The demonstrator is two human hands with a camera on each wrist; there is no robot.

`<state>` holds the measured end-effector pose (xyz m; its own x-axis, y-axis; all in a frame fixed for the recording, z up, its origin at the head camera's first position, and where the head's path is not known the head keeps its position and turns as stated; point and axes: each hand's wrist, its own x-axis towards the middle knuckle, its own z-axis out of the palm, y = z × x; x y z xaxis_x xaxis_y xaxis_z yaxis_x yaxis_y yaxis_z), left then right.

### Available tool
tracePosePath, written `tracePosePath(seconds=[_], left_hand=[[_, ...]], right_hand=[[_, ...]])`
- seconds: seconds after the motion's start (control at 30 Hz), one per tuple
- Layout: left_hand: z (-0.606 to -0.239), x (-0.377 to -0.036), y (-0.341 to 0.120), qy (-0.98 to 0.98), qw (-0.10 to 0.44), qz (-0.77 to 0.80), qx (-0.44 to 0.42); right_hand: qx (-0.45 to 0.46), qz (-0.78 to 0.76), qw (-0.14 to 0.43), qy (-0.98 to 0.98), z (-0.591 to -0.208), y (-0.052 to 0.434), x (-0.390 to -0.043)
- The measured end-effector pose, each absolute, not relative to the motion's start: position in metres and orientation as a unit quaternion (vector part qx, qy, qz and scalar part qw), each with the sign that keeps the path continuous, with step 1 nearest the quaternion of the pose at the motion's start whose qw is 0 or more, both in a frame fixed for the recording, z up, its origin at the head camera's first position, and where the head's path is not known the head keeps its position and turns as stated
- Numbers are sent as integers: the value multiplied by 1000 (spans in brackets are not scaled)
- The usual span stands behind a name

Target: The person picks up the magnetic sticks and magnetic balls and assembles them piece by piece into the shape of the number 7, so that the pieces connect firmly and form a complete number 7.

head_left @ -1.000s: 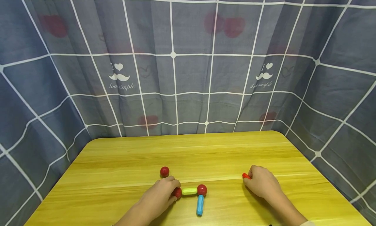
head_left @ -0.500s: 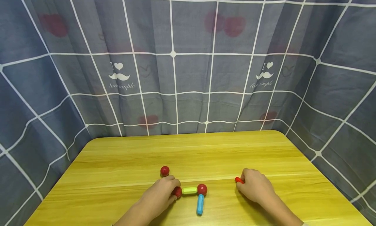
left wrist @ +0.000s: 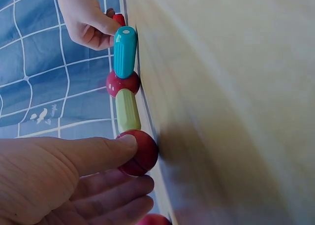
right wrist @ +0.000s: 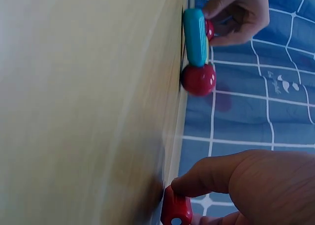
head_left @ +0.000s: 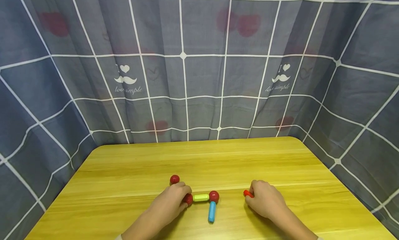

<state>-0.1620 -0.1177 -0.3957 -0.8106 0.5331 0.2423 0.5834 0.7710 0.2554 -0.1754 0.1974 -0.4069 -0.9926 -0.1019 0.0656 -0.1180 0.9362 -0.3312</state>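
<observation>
Across the near half of a yellow wood-grain tabletop (head_left: 224,160), both of my bare hands are holding pieces from a small group of colored balls and sticks. At left, my left hand (head_left: 170,202) is pinching a glossy red ball (left wrist: 143,156), the thumb pressing on one side and the grip narrowing to the ball's own width. That ball is meeting a lime-green stick (head_left: 201,197) end-on, and the stick is running rightward to a second red ball (head_left: 214,196). From there a blue stick (head_left: 212,212) is pointing toward the near edge, the touching pieces forming a corner. A loose red ball (head_left: 174,179) is sitting just beyond my left hand, on its far side; whether my fingers are touching it, I cannot tell. At right, well apart from the corner, my right hand (head_left: 267,200) is gripping a short red stick (head_left: 248,194) between thumb and fingers, a narrow hold, with one end poking out to the left. In the right wrist view, a pale round spot is showing on an end of that stick. Behind the far edge, a gray-blue curtain (head_left: 202,77) with a white grid is hanging in folds.
</observation>
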Motion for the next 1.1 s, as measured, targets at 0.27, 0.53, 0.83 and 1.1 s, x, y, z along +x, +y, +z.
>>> tracePosePath(seconds=[0.27, 0.53, 0.83, 1.1], left_hand=[[-396, -168, -116, -937, 77, -160, -299], [-397, -170, -116, -939, 71, -165, -293], [-398, -170, -114, -942, 73, -157, -287], [-399, -171, -114, -942, 81, -157, -286]], right_hand=[[79, 174, 18, -981, -406, 186, -167], [101, 171, 5, -980, -404, 175, -160], [150, 190, 4, -970, -404, 167, -151], [192, 210, -19, -959, -405, 163, -146]])
